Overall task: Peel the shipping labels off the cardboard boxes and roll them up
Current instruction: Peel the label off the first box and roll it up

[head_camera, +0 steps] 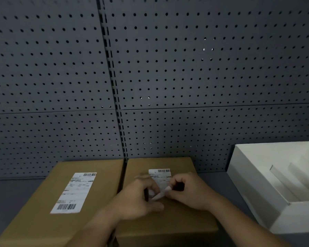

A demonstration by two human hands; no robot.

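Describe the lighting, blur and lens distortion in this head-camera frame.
Head view: dim, flat lighting; the pegboard lines bow from the wide-angle lens; both hands, left hand and right hand, are motion-blurred; print on the left box's label is too soft to read.

Two brown cardboard boxes [43,220] are showing white labels [73,192] printed with black barcodes; the dark grey pegboard wall [168,68] is showing dotted holes; a white open carton [257,184].

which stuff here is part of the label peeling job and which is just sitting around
Job: right box; its half-rolled label, pinched by left hand and right hand; left box; its flat label.
Bystanders: white box; pegboard.
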